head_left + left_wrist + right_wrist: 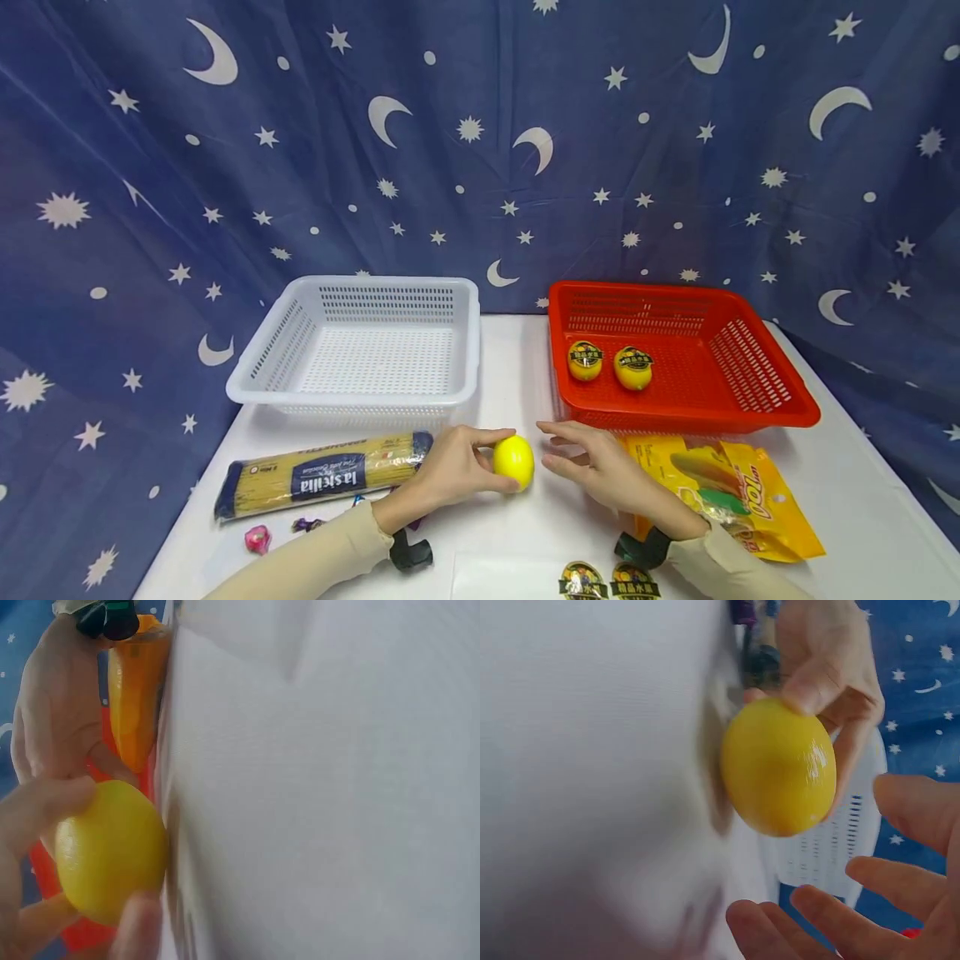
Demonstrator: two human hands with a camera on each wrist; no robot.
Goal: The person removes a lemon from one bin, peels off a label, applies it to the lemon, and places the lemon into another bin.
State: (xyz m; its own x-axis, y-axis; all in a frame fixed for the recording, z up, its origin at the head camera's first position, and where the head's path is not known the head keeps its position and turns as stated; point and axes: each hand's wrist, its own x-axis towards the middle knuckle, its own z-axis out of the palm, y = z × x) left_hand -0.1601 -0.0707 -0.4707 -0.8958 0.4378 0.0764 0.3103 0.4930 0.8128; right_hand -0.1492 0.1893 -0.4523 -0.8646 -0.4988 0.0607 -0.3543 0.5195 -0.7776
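The left hand [459, 467] pinched a lemon [514, 463] between thumb and fingers, around the middle of the tabletop [513, 375], nearer than the white basket [352, 402] and red basket [720, 396]. Just right of the lemon, the right hand [611, 473] had its fingers apart.
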